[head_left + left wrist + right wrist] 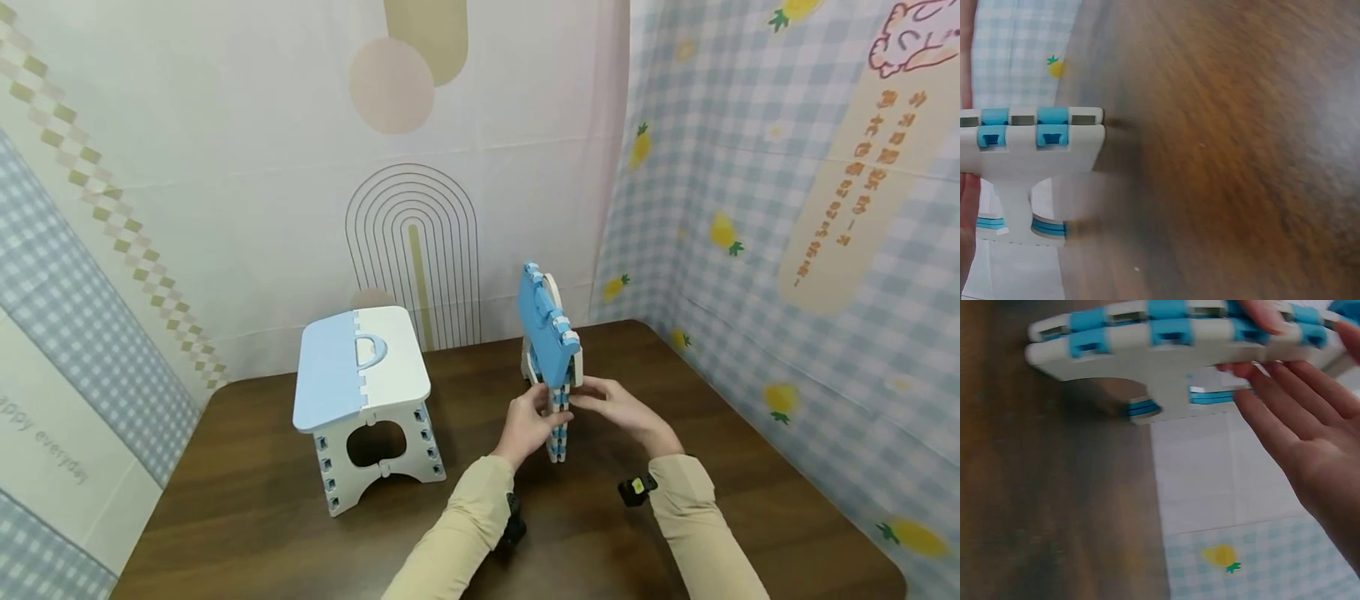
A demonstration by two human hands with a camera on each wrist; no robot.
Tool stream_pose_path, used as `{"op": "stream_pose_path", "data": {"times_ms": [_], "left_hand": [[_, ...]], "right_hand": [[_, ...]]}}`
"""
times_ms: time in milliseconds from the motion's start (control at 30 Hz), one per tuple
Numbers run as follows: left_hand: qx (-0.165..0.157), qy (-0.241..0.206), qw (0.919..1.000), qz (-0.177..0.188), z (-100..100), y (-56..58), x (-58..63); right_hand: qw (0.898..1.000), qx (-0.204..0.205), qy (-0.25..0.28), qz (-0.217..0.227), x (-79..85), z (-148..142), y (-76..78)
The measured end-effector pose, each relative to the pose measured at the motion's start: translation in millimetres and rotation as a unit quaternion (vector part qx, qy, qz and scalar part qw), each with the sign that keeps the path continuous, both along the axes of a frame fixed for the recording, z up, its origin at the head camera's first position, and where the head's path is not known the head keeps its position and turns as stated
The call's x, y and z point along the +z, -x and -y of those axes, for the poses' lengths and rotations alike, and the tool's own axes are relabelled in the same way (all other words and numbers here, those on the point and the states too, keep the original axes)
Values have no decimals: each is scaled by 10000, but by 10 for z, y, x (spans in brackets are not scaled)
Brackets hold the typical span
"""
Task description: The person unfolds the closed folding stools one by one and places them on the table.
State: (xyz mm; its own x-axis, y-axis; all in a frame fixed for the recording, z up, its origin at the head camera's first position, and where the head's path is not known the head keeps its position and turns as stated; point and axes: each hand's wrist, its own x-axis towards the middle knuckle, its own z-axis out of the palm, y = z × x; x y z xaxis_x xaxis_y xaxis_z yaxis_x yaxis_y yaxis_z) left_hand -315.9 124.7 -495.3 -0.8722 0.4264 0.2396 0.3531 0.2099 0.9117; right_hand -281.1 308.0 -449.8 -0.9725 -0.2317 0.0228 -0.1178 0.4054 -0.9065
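Note:
A folding stool, blue and white, stands on edge, folded nearly flat, with its hinged leg edge toward me. My left hand grips it low down, its thumb across the hinged edge and its fingers at the left side. On the other side, the fingers of my right hand reach out fairly straight against the white leg panel. In the left wrist view, the panel's lower end lies close to the tabletop; whether it touches is unclear. The left fingertips are mostly hidden behind the stool.
A second folding stool, light blue and white, stands unfolded on the brown wooden table to the left. A pale printed cloth hangs behind the table, and a checked cloth with pineapples borders the right side.

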Motion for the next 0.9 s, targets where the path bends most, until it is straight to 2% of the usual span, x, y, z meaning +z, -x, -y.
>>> {"op": "stream_pose_path", "data": {"times_ms": [67,200,333,467,700,900], "left_hand": [[-31,73,10000,28,-9,-8,27],[-59,117,9999,-40,-14,-31,45],[-67,155,9995,-255,-27,-37,58],[4,197,9989,-418,-53,-29,95],[100,279,9991,-296,-60,-27,118],[133,355,9993,-74,-50,-59,65]], "right_hand": [[9995,-110,282,65,-51,26,-28],[9978,-455,390,-281,-146,116,-42],[9941,-699,182,-807,-210,184,-57],[9855,-1071,-240,-1294,-194,231,-72],[9795,-1604,-465,-1128,-154,182,-90],[9787,-1517,-683,-1202,-245,104,-105]]}}
